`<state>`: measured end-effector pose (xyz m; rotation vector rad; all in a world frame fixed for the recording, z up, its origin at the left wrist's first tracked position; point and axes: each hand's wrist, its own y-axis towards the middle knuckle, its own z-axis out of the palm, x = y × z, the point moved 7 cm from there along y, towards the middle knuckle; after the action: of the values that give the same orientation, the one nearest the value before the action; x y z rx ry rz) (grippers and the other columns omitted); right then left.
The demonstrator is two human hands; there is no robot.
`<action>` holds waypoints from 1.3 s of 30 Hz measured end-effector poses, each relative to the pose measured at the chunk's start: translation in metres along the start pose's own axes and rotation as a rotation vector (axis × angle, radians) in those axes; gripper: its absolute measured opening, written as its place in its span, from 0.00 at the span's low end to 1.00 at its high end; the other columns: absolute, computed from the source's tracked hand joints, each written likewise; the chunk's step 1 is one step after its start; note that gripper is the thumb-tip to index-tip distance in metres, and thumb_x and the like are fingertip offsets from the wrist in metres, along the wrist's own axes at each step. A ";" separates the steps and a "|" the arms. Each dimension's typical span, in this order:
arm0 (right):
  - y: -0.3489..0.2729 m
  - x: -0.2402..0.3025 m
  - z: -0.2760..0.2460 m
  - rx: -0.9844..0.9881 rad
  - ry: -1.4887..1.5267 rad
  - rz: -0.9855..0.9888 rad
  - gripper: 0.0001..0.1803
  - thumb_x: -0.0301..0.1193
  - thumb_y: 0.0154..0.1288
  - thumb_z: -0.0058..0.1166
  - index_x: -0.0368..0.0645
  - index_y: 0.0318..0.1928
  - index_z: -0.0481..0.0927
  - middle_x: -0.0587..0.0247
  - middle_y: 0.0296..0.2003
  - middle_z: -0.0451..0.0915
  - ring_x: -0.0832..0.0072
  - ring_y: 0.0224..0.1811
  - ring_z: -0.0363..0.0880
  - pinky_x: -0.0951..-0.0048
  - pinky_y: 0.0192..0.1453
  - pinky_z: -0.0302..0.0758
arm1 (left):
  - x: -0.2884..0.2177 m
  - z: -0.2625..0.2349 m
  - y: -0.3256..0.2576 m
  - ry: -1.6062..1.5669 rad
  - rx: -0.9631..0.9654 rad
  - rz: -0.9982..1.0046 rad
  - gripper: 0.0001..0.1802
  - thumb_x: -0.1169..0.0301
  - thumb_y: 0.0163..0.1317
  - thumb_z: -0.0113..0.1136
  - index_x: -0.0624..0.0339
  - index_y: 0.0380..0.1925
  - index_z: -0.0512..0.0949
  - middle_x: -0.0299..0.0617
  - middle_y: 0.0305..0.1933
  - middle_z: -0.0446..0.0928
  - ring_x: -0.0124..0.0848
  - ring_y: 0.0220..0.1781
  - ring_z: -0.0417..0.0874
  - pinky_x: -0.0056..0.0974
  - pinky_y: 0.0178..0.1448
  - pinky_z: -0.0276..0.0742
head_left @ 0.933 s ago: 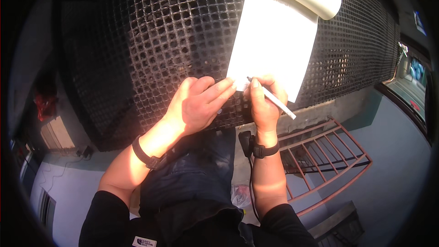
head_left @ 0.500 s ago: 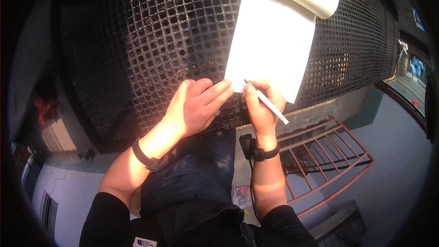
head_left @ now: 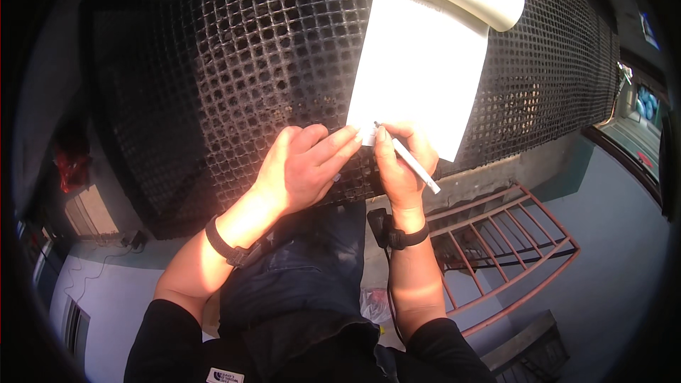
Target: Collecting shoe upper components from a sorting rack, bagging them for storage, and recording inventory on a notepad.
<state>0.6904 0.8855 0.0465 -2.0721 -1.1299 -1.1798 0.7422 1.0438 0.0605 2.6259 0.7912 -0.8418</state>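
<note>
A bright white sheet of a paper pad (head_left: 425, 64) lies on black wire mesh (head_left: 284, 50), its upper pages rolled back at the far end. My right hand (head_left: 404, 159) pinches a white pen (head_left: 417, 167), the dark tip at the sheet's near left corner. Sunlight washes out the page, so any marks on it cannot be made out. My left hand (head_left: 301, 167) rests with fingers stretched out, fingertips touching the same corner beside the pen tip. Both wrists wear black straps.
A reddish metal rack with bars (head_left: 507, 255) stands below right, past a concrete ledge (head_left: 489, 177). Something red (head_left: 73, 167) hangs at the far left. A clear plastic bag (head_left: 374, 305) lies on the floor near my legs.
My right hand and the pen have shifted slightly left along the sheet's near edge. The left hand stays nearly where it was.
</note>
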 end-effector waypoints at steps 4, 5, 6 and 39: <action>-0.001 -0.002 0.000 0.010 -0.006 0.074 0.06 0.26 0.61 0.67 0.40 0.37 0.85 0.62 0.27 0.84 0.79 0.25 0.81 0.77 0.30 0.75 | -0.001 -0.001 0.000 0.015 0.000 0.009 0.35 0.75 0.43 0.65 0.52 0.59 0.79 0.28 0.62 0.77 0.33 0.43 0.76 0.39 0.44 0.71; 0.001 -0.002 0.001 0.000 0.011 0.069 0.06 0.26 0.61 0.67 0.40 0.38 0.85 0.63 0.26 0.83 0.80 0.25 0.80 0.77 0.30 0.75 | -0.001 -0.002 0.001 0.013 0.005 0.005 0.35 0.75 0.43 0.65 0.52 0.59 0.79 0.28 0.62 0.77 0.33 0.43 0.76 0.39 0.45 0.71; 0.001 -0.002 0.001 -0.009 0.027 0.065 0.06 0.26 0.61 0.67 0.40 0.38 0.85 0.63 0.25 0.83 0.80 0.25 0.80 0.77 0.29 0.74 | 0.000 -0.002 0.000 0.014 0.005 0.004 0.35 0.75 0.43 0.65 0.52 0.59 0.79 0.28 0.62 0.77 0.33 0.43 0.76 0.39 0.45 0.71; -0.004 -0.015 -0.002 -0.011 0.140 0.100 0.02 0.23 0.61 0.63 0.39 0.35 0.83 0.63 0.25 0.82 0.78 0.24 0.80 0.77 0.30 0.74 | -0.001 -0.002 0.000 0.015 -0.001 -0.001 0.33 0.75 0.44 0.65 0.51 0.57 0.80 0.29 0.62 0.78 0.33 0.43 0.77 0.39 0.46 0.71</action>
<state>0.6822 0.8800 0.0341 -1.9960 -0.9464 -1.2631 0.7422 1.0446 0.0627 2.6337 0.7960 -0.8226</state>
